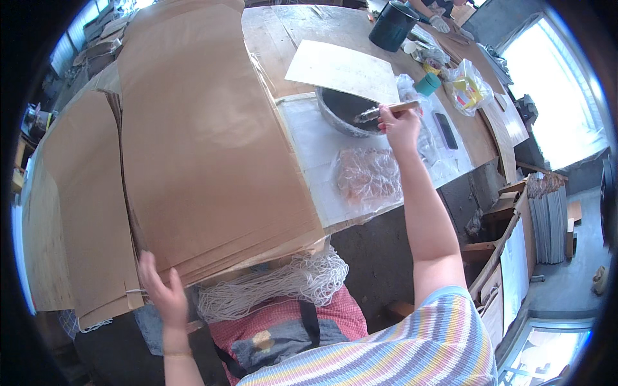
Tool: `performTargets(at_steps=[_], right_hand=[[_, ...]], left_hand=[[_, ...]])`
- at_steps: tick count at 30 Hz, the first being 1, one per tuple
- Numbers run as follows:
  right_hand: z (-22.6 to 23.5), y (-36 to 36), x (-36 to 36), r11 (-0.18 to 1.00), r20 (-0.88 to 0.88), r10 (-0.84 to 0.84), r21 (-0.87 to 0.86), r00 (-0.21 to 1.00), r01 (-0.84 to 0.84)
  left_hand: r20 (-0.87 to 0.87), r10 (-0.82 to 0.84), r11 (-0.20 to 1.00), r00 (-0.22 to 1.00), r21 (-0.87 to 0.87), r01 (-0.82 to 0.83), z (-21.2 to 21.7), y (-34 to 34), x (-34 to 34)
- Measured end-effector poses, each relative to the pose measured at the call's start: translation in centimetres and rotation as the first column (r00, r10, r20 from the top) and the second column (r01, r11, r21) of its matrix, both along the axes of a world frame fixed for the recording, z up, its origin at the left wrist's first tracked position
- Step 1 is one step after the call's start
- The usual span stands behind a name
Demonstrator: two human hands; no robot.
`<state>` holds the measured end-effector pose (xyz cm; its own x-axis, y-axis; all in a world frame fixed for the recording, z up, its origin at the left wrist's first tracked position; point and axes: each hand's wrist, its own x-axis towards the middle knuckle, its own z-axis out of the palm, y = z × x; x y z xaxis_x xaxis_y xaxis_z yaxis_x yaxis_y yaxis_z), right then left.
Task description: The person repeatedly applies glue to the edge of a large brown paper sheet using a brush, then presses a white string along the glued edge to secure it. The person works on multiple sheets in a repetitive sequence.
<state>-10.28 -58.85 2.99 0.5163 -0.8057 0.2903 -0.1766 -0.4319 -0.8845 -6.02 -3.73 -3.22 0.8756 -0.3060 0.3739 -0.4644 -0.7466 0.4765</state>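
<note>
My right hand (400,132) is closed around the wooden handle of a brush (369,116). Its dark bristle end points left, over a round grey basin (331,119) with dark contents. A pale flat board (344,66) covers the basin's far side. At the near edge of a large stack of brown paper sheets (206,141), my left hand (166,294) is open, thumb apart from the fingers. A narrower brown paper stack (90,193) lies left of it, with white string at its near end. I cannot tell whether the left fingers touch the paper.
Right of the basin lie a clear plastic bag (370,177), a phone (445,130) and a teal-lidded container (428,83). A dark bucket (393,26) stands farther back, near another person's gloved hand (440,24). White cord (277,283) bundles sit below the table edge.
</note>
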Motion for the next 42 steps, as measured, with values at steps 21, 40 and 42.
performTargets(at_steps=[21, 40, 42], right_hand=[[7.5, 8.4, -0.7, 0.981, 0.038, 0.189, 0.026, 0.981, -0.19], [3.1, 33.6, 4.9, 0.376, -0.251, 0.883, -0.127, 0.397, -0.918], [2.3, 34.8, 5.1, 0.357, -0.184, 0.91, -0.107, 0.371, -0.928]], left_hand=[[-0.171, -0.411, 0.906, 0.895, 0.029, 0.422, 1.9, 0.9, -8.5], [-0.182, -0.14, 0.911, 0.973, 0.361, 0.198, 2.6, 1.0, -0.6], [-0.189, -0.149, 0.919, 0.971, 0.336, 0.206, 2.7, 1.0, -0.6]])
